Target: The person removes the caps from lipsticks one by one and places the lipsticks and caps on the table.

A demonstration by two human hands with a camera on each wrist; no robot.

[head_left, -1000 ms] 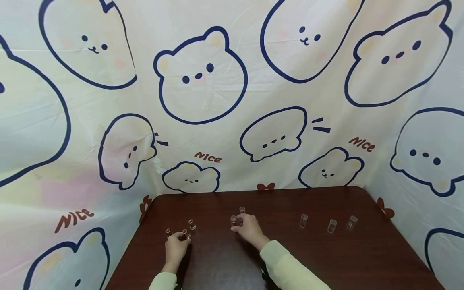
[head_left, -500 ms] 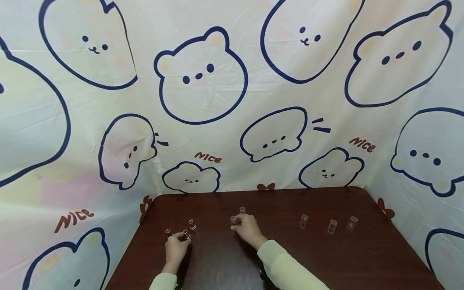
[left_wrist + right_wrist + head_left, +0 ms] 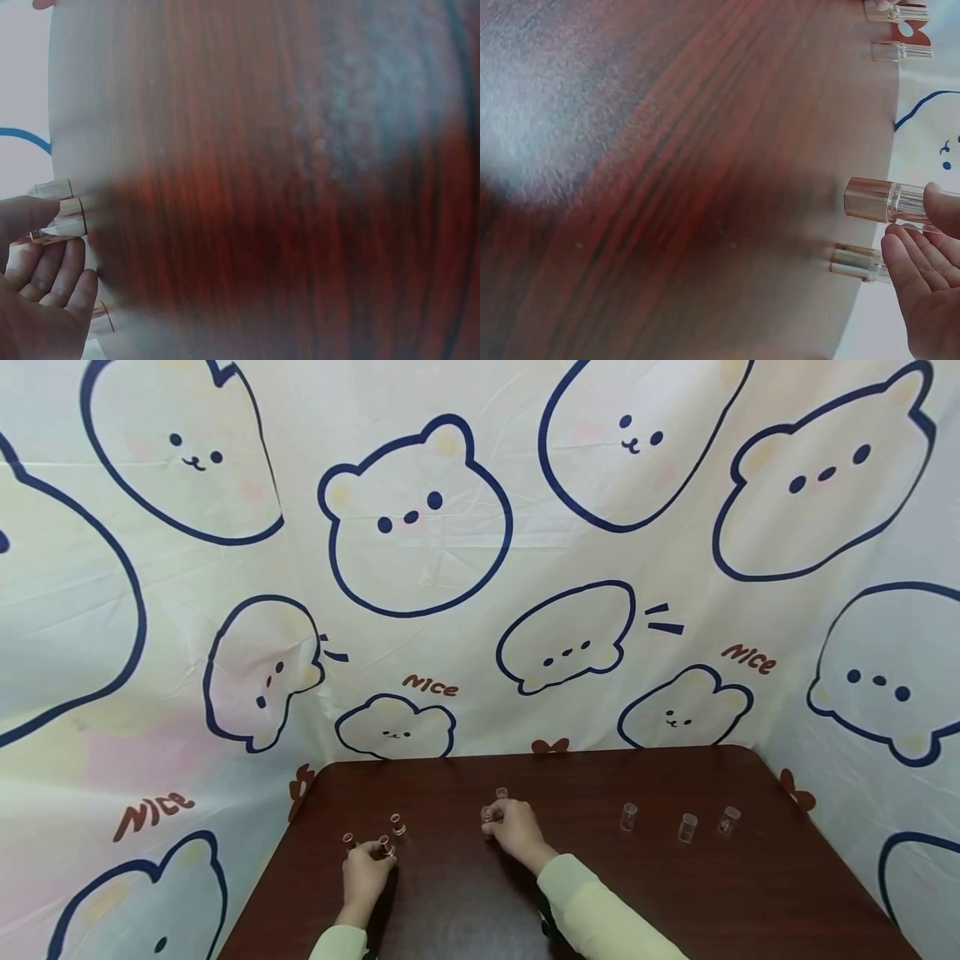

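Note:
My left hand [image 3: 365, 878] is low over the table's left side. Its thumb and fingers pinch a small lipstick tube [image 3: 387, 847] with a reddish top, whose clear and gold body [image 3: 72, 218] shows in the left wrist view. Two similar tubes stand close by, one left of the fingers [image 3: 348, 841] and one behind [image 3: 398, 825]. Near the middle of the table, my right hand [image 3: 519, 835] pinches another lipstick tube [image 3: 870, 199], rose-gold at the base and clear above. Just beyond those fingers stands a further tube [image 3: 502, 794], its lower part hidden by the hand.
Three clear cylinders stand on the right side of the brown table [image 3: 675, 893]: one nearer the middle [image 3: 628, 817], one in front [image 3: 687, 828] and one farther right [image 3: 728, 821]. A cloth [image 3: 570, 552] printed with cartoon bears hangs behind and beside the table.
My right hand and its tube have shifted very slightly to the right. The left hand keeps its place and its hold.

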